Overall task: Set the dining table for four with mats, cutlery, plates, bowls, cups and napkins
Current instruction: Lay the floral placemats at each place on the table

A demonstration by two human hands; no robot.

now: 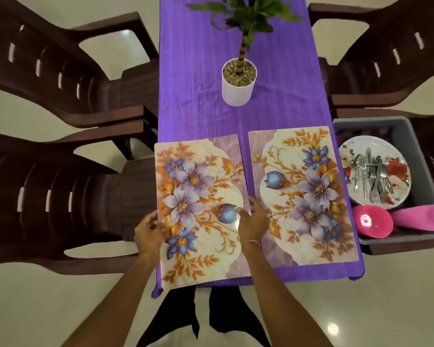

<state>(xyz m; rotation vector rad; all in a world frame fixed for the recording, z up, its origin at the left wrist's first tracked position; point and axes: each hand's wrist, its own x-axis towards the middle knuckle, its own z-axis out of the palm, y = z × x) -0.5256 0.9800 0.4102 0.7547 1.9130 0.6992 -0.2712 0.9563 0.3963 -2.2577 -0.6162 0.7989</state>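
- Standing at the 6 o'clock end of the worktop (198,83), which is draped in a purple cloth, a person leans over two flowered mats laid side by side.
- The left mat (198,196) lies towards 7 o'clock, and its near edge juts a little past the end of the worktop.
- The right mat (306,196) lies flat towards 5 o'clock, just beside the first, with a thin strip of purple between them.
- Both hands are on the left mat, spread apart to its two long sides.
- The left hand (148,229) pinches the mat's 9 o'clock edge with curled fingers.
- The right hand (253,219) sits on the mat's 3 o'clock edge, over the gap between the mats. I cannot tell whether it grips or only rests.
- A grey tub (421,151) stands off the worktop at 3 o'clock.
- Inside it, a flowered plate (398,171) carries a heap of steel cutlery (371,176).
- A pink bowl (372,221) and a pink sheet (419,217) lie at the tub's near end.
- A white pot (237,88) with a green plant stands on the worktop at 12 o'clock.
- Dark brown chairs wait at 9 o'clock (60,196), 10 o'clock (60,71) and 2 o'clock (386,58).
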